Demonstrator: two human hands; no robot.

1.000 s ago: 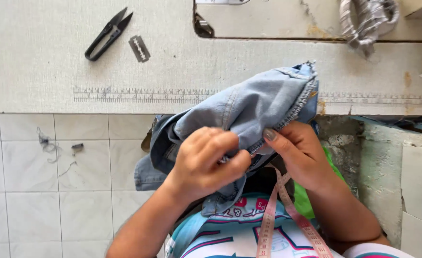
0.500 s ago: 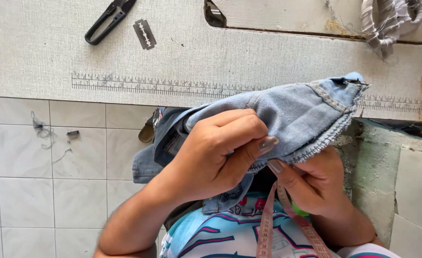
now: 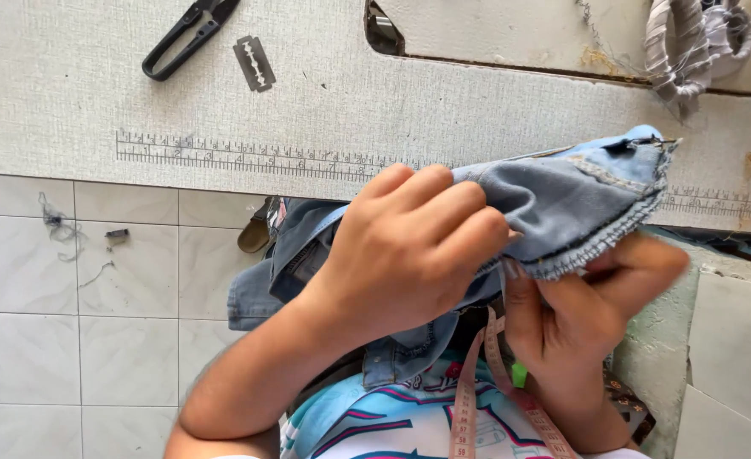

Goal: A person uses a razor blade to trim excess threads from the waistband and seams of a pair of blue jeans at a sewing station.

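Grey worktable (image 3: 477,110) fills the upper frame, with black thread snips (image 3: 190,36) and a razor blade (image 3: 255,63) at upper left. At centre the left hand (image 3: 409,246) closes on the denim piece (image 3: 562,204); lower right, the right hand (image 3: 579,314) pinches its frayed hem. Keeping both grips firm and the hem taut looks best; the denim's long axis runs from lower left to upper right, its corner pointing to the upper right.

**Tailoring workshop**

Sewing worktop (image 3: 477,110) with printed ruler strip (image 3: 248,157) along its near edge. Beyond the ruler: black thread snips (image 3: 184,38), razor blade (image 3: 255,63). Below it: tiled floor (image 3: 69,340) with thread scraps (image 3: 56,223). Pink tape measure (image 3: 469,399) nearest camera.
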